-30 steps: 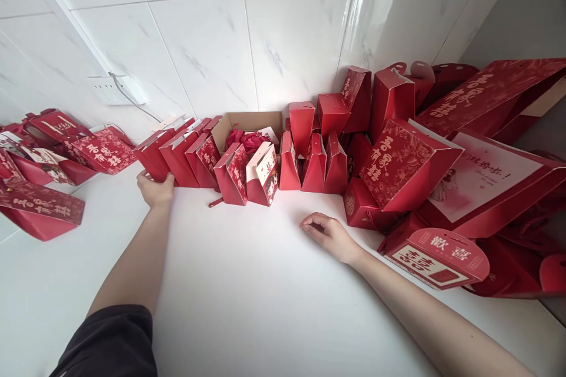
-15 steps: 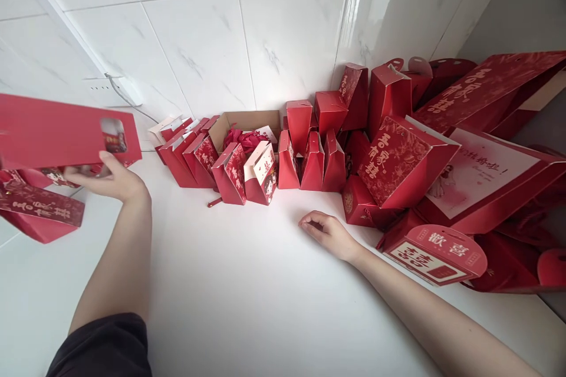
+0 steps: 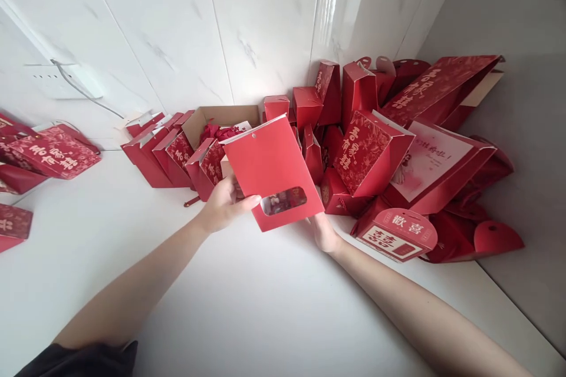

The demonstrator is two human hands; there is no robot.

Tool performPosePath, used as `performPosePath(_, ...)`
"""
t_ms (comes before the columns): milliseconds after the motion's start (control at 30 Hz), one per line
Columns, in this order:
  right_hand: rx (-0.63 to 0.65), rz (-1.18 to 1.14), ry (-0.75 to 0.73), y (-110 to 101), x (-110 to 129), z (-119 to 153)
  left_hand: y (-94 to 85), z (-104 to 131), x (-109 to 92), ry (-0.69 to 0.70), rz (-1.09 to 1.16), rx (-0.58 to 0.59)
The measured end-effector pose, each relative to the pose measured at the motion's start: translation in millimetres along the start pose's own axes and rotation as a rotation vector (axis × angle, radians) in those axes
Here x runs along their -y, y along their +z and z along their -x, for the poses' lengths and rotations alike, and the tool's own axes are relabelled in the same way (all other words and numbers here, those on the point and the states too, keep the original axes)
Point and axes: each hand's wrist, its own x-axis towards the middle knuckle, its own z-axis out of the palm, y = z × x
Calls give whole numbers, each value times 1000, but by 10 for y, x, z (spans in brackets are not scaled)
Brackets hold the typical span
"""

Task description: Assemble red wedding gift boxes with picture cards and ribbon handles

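Observation:
A red paper gift bag [image 3: 269, 159] with a small oval see-through window is held up in front of me, tilted, its white-edged mouth towards the wall. Dark printed items show faintly through the window. My left hand [image 3: 227, 203] grips its left side, thumb on the front near the window and fingers behind. At the lower right corner, my right hand [image 3: 326, 232] is closed against the bag's edge; most of its fingers are hidden behind the bag.
Several small red bags [image 3: 148, 150] stand along the tiled wall, beside an open cardboard box [image 3: 190, 128] holding red ribbon-like material. Larger red bags [image 3: 367, 156] and a handled red box [image 3: 395, 235] crowd the right. More red bags [image 3: 62, 150] lie at far left, below a wall socket [image 3: 66, 82].
My left hand has brought the red gift bag from the far left to the centre. My right hand has moved up against its lower right corner. The view has swung right.

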Motion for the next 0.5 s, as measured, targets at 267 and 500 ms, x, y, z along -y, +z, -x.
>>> performPosePath(267,-197,-209,-96,2,-7,-67,23,36,541,61,-137,-126)
performPosePath(500,-349,-1,-182,-5,163,-44,155,124,848,32,-266,6)
